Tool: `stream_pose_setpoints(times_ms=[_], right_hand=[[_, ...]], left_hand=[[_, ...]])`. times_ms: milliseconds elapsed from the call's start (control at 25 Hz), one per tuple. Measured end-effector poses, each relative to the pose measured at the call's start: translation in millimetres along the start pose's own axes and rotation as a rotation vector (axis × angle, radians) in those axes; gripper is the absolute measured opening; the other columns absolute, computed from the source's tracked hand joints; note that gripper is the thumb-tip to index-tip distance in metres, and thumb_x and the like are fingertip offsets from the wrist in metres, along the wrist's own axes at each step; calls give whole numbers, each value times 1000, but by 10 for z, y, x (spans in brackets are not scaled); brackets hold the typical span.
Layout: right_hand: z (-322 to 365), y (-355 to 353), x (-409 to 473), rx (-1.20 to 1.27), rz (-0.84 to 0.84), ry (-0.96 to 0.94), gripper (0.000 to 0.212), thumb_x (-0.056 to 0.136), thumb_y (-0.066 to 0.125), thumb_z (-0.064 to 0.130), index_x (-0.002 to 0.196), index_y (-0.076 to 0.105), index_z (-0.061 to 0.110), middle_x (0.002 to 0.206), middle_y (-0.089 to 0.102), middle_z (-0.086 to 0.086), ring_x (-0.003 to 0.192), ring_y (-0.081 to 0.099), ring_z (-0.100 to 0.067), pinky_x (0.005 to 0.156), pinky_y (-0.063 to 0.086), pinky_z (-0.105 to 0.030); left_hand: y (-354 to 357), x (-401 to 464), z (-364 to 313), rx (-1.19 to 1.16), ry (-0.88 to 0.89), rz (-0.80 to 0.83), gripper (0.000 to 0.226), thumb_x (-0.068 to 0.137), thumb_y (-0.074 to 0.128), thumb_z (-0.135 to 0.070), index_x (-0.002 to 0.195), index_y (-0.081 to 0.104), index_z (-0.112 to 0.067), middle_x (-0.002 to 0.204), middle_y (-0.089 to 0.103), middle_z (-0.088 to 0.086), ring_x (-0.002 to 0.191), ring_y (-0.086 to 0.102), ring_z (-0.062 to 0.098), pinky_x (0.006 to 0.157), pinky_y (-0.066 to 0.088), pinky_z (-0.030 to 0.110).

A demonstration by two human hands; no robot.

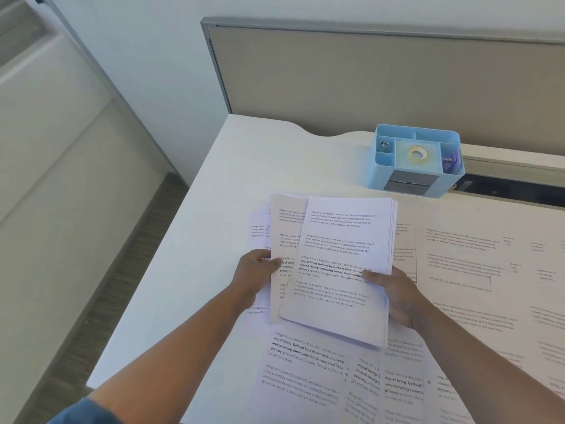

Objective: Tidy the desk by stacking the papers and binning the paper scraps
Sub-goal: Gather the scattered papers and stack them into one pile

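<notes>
Right hand [394, 293] clamps the stack [339, 270], left hand [256, 272] pinches a sheet [286, 237]; bare tabletop [214, 209] along the left edge, organizer [415, 160] at the back.

Two hands [256, 270] [394, 293], one gathered stack of papers [342, 270], many loose sheets [305, 368] – too overlapped to count – and one blue organiser [377, 166] at the counter's far edge.

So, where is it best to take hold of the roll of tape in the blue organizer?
Pinch the tape roll from straight above, one finger in its center hole. It lies flat in the middle compartment of the blue organizer, whose walls block any sideways approach.
</notes>
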State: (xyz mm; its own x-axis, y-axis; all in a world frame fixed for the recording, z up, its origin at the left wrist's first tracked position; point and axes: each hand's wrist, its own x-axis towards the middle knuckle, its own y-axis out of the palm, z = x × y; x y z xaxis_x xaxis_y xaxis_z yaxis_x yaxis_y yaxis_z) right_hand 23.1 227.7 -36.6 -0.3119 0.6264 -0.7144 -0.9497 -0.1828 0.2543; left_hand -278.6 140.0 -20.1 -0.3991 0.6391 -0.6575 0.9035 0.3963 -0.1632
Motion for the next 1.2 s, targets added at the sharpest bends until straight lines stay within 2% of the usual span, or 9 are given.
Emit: stream_pose_setpoints(times_ms=[80, 200, 320, 440, 640, 760, 920, 1040, 1200], right_hand=[[4, -10, 0, 0, 19, 1, 41, 91, 69, 3, 131, 67, 8, 125, 73, -14, 116, 69, -39, 103, 51, -63], [11, -21, -6, 0, 21, -5, 39, 91, 69, 3, 130, 67, 8, 124, 74, -14, 115, 70, -38, 101, 53, -61], [-10, -8, -3, 20, 7, -6, 38, 93, 67, -1, 130, 66, 7, 124, 73, -16, 117, 68, -40, 102, 51, -63], [1, -1, -16, 21, -9, -2, 37, 93, 67, -1, 129, 67, 6, 123, 74, -16, 115, 69, -40, 101, 52, -63], [-11, 34, -31, -7, -42, 5, 34, 93, 70, 2, 127, 69, 9, 121, 75, -15, 112, 70, -41, 98, 52, -68], [-3, 108, -100, -7, -70, -19, 34, 93, 69, -1, 125, 70, 7, 121, 74, -17, 112, 70, -42, 98, 52, -67], [4, 246, -267, 27, -50, -48, 36, 92, 68, -4, 127, 68, 5, 123, 73, -19, 114, 68, -42, 99, 52, -65], [-31, 364, -433, 23, 20, -70, 37, 93, 65, -3, 130, 66, 6, 124, 73, -20, 114, 69, -44, 99, 52, -65], [-97, 461, -639, 62, 125, -116, 38, 100, 65, 22, 136, 63, 12, 128, 72, -17, 115, 70, -41, 95, 56, -61]], left_hand=[[57, 8, 9, -2, 16, 4, 16, 95, 76, -17, 110, 71, -14, 103, 79, 10, 97, 77, 29, 95, 60, 49], [114, 9, -11, 17, 38, -39, 12, 97, 73, -18, 103, 72, -8, 97, 79, 11, 91, 77, 30, 91, 62, 50], [77, -28, -56, 142, 84, -132, 28, 100, 65, -19, 100, 61, 8, 88, 72, 13, 77, 64, 25, 75, 57, 41], [-70, -225, -277, 366, 245, -261, 17, 104, 53, -20, 97, 54, -5, 88, 67, 1, 76, 62, 23, 63, 48, 32], [-418, -696, -795, 704, 512, -313, 8, 106, 47, -21, 106, 47, -29, 89, 65, -5, 77, 63, 17, 63, 50, 36], [-627, -959, -1006, 637, 609, -323, 18, 104, 50, -20, 112, 55, -36, 94, 71, -13, 78, 67, 10, 64, 52, 30], [-735, -1065, -1007, 290, 566, -178, 23, 104, 54, -19, 105, 61, -41, 94, 79, -17, 77, 77, 7, 59, 60, 23], [-635, -944, -718, 163, 426, -76, 17, 105, 57, -13, 110, 63, -28, 98, 81, -4, 85, 79, 20, 79, 65, 45], [-447, -828, -301, 186, 299, -33, 16, 104, 59, -12, 111, 62, -26, 99, 80, -2, 85, 79, 19, 86, 64, 49]])
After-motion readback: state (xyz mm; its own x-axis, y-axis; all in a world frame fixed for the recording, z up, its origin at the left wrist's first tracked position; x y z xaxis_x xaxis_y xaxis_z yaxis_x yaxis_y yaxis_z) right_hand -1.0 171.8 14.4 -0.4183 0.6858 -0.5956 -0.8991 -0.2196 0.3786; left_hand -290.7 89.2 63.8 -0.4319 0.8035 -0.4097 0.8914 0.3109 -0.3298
